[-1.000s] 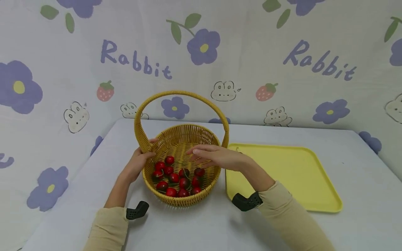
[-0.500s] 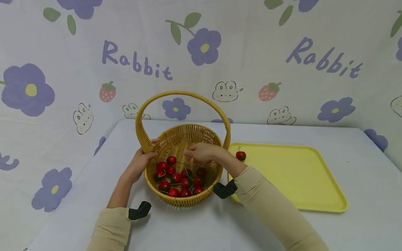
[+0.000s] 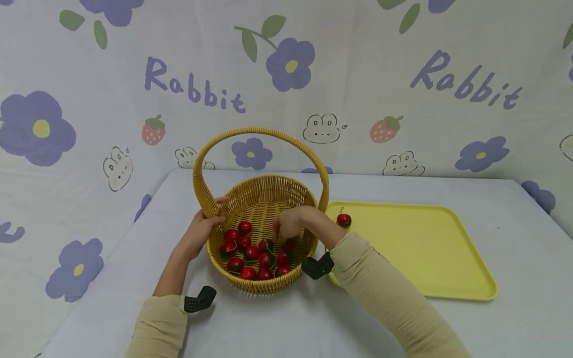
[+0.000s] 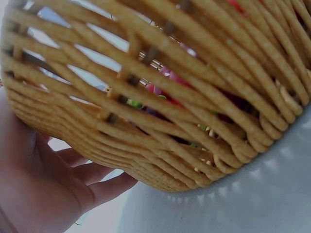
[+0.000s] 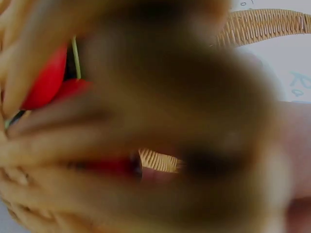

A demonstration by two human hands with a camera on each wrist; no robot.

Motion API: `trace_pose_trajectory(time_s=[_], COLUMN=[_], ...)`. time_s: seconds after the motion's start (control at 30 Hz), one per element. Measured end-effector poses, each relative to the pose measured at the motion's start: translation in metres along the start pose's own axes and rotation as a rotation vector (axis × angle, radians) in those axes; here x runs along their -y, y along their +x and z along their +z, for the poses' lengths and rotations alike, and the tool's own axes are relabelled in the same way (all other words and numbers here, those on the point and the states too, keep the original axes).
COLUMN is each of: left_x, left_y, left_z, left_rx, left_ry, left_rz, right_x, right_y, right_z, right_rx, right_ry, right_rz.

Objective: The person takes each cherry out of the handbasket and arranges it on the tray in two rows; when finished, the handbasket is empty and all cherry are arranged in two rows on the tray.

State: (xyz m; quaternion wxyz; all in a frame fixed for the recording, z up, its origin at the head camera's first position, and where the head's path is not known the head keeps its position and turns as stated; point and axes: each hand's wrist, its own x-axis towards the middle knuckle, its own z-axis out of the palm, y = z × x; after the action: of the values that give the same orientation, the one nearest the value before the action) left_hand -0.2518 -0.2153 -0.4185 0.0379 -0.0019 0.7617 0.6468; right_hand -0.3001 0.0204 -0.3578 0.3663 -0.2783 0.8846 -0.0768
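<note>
In the head view, a round yellow wicker basket [image 3: 264, 286] with a tall arched handle stands on the table, red cherries [image 3: 252, 253] gathered in its near half. My left hand [image 3: 197, 235] grips its left rim beside the foot of the handle; in the left wrist view the fingers [image 4: 114, 188] lie along the outside of the weave. Over the right rim reaches my right hand [image 3: 292, 223], fingers pointing down close to the cherries on that side. I cannot tell whether it holds one. Blurred weave fills most of the right wrist view, with red cherries [image 5: 48, 82] behind it.
Right of the basket lies a yellow tray [image 3: 416, 248]. A single cherry [image 3: 343, 220] with an upright stem sits at its far left corner. My right forearm crosses over the tray's near left side. A patterned cloth [image 3: 349, 74] hangs behind the white table [image 3: 250, 328].
My right hand has moved in from near the tray and dipped lower into the basket, fingers now turned down. The cherry on the tray came into view. The left hand stays on the rim.
</note>
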Motion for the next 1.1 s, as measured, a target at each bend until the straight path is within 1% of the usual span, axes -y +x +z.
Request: trace_pose_trajectory(time_s=[0.07, 0.17, 0.43, 0.5, 0.63, 0.73, 0.87, 1.0, 1.1], left_x=[0.000, 0.000, 0.002, 0.002, 0.001, 0.001, 0.001, 0.001, 0.001], left_y=[0.000, 0.000, -0.002, -0.002, -0.002, -0.002, -0.003, -0.005, -0.007], left_z=[0.000, 0.000, -0.001, -0.002, -0.003, -0.004, -0.006, -0.007, -0.007], left_rx=[-0.001, -0.002, 0.004, 0.008, 0.017, 0.020, 0.025, 0.030, 0.032], left_ry=[-0.001, -0.001, 0.001, 0.001, -0.002, -0.003, 0.001, 0.003, 0.002], left_rz=[-0.002, -0.003, 0.006, 0.010, 0.016, 0.015, 0.013, 0.013, 0.013], right_x=[0.000, 0.000, 0.001, 0.003, 0.008, 0.012, 0.015, 0.015, 0.014], right_y=[-0.001, -0.001, -0.004, -0.007, -0.017, -0.028, -0.044, -0.058, -0.068], right_z=[0.000, 0.003, 0.006, 0.004, -0.001, -0.003, -0.004, -0.005, -0.005], right_rx=[-0.006, -0.019, -0.055, -0.080, -0.153, -0.209, -0.262, -0.274, -0.283], right_ry=[-0.004, -0.057, -0.081, -0.097, -0.092, -0.042, 0.028, 0.105, 0.213], right_rz=[0.003, -0.012, -0.009, -0.022, -0.053, -0.079, -0.145, -0.228, -0.267])
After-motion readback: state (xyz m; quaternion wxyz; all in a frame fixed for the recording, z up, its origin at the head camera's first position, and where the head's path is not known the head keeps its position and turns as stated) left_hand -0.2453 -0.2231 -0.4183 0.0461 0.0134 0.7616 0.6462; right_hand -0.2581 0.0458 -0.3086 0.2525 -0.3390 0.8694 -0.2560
